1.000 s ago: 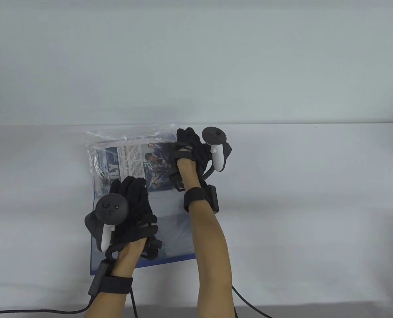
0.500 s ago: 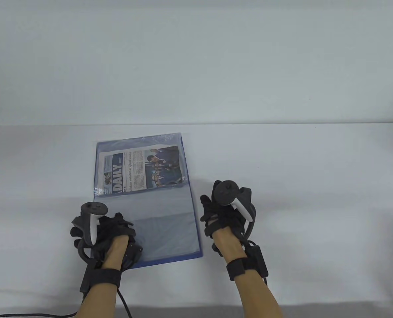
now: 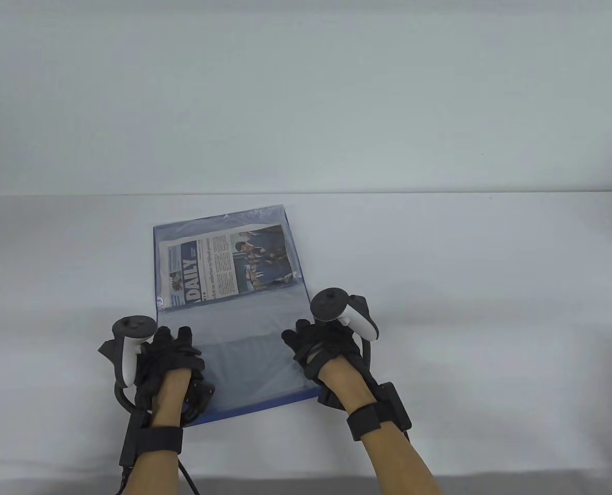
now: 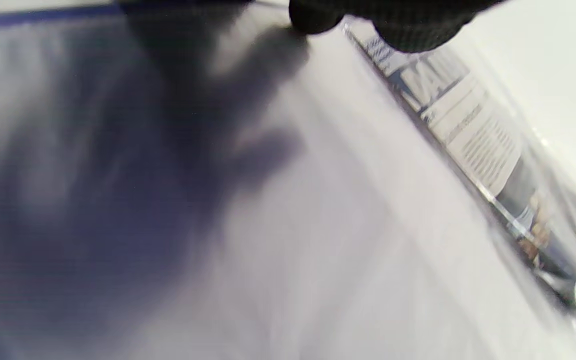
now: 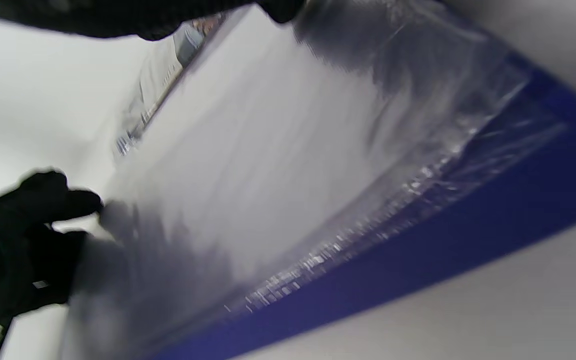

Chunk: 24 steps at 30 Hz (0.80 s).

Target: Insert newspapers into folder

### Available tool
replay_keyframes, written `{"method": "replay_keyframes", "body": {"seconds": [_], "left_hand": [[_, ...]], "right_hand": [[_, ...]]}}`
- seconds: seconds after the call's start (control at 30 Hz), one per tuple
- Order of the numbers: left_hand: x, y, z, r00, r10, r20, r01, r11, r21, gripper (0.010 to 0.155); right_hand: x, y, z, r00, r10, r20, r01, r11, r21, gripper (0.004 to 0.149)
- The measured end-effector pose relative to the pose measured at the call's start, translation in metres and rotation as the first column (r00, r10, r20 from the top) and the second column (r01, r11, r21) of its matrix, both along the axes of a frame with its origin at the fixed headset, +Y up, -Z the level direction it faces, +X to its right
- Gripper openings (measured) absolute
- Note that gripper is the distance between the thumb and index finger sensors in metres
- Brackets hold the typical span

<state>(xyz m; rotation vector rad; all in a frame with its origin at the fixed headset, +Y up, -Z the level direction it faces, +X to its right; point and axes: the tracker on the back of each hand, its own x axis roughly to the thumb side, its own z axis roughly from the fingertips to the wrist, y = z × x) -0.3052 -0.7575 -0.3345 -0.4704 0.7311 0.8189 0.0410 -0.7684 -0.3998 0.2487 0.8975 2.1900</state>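
White table carries your folder; the newspaper already sits inside its sleeve. Your left hand and right hand rest loosely spread on its near corners, gripping nothing.

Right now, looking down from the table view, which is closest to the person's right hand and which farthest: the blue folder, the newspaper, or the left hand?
From the right hand:
1. The blue folder: the hand is over its near right edge.
2. The left hand: across the folder, at its near left corner.
3. The newspaper: in the folder's far half, under clear plastic.
Two and three are nearly level; treat them as a close call.
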Motion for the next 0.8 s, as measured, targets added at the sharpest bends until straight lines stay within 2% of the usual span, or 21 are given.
{"method": "replay_keyframes", "body": {"seconds": [0.13,0.23,0.3,0.37,0.43,0.5,0.53,0.57,0.6,0.63,0.7,0.73,0.77,0.8], "left_hand": [[0.001,0.007,-0.002,0.996,0.050,0.070,-0.046,0.997,-0.065,0.066],[0.001,0.009,-0.001,0.985,0.158,0.076,-0.154,0.987,-0.051,0.065],[-0.005,0.010,0.000,0.967,0.244,0.071,-0.240,0.969,-0.062,0.062],[-0.012,0.009,0.003,0.943,0.329,0.051,-0.326,0.943,-0.070,0.062],[-0.018,0.007,0.008,0.899,0.437,0.020,-0.435,0.898,-0.066,0.063],[-0.020,0.001,0.011,0.824,0.567,-0.004,-0.567,0.823,-0.038,0.065],[-0.020,-0.004,0.013,0.758,0.652,-0.022,-0.653,0.757,-0.023,0.066],[-0.018,-0.009,0.014,0.683,0.730,-0.025,-0.730,0.683,0.003,0.067],[-0.016,-0.014,0.013,0.587,0.809,-0.024,-0.809,0.588,0.026,0.067],[-0.015,-0.019,0.011,0.510,0.860,-0.003,-0.859,0.509,0.058,0.067],[-0.010,-0.024,0.009,0.463,0.886,0.012,-0.876,0.456,0.158,0.068],[-0.007,-0.026,0.008,0.471,0.882,0.006,-0.862,0.459,0.214,0.069],[-0.005,-0.026,0.007,0.500,0.866,0.004,-0.844,0.485,0.230,0.070],[-0.002,-0.024,0.005,0.576,0.817,0.026,-0.797,0.553,0.244,0.070]], "right_hand": [[0.033,0.011,-0.008,0.987,-0.126,0.102,0.124,0.992,0.028,0.070],[0.066,0.015,-0.012,0.966,-0.217,0.141,0.226,0.973,-0.050,0.069],[0.087,0.016,-0.010,0.957,-0.253,0.142,0.277,0.942,-0.189,0.070],[0.103,0.016,-0.009,0.939,-0.305,0.158,0.334,0.917,-0.217,0.069],[0.123,0.015,-0.005,0.871,-0.425,0.246,0.479,0.848,-0.229,0.070],[0.136,0.014,-0.001,0.778,-0.552,0.298,0.620,0.752,-0.225,0.073],[0.142,0.013,0.001,0.734,-0.596,0.325,0.671,0.710,-0.213,0.073],[0.148,0.011,0.003,0.643,-0.659,0.391,0.753,0.636,-0.167,0.074],[0.151,0.010,0.005,0.579,-0.684,0.443,0.797,0.588,-0.134,0.074],[0.154,0.008,0.007,0.539,-0.685,0.490,0.814,0.573,-0.095,0.074],[0.159,0.006,0.009,0.540,-0.654,0.529,0.780,0.625,-0.023,0.075],[0.161,0.006,0.008,0.556,-0.633,0.539,0.734,0.678,0.040,0.074],[0.161,0.007,0.006,0.577,-0.613,0.540,0.694,0.717,0.073,0.075],[0.161,0.009,0.005,0.630,-0.561,0.537,0.615,0.783,0.097,0.075]]}}
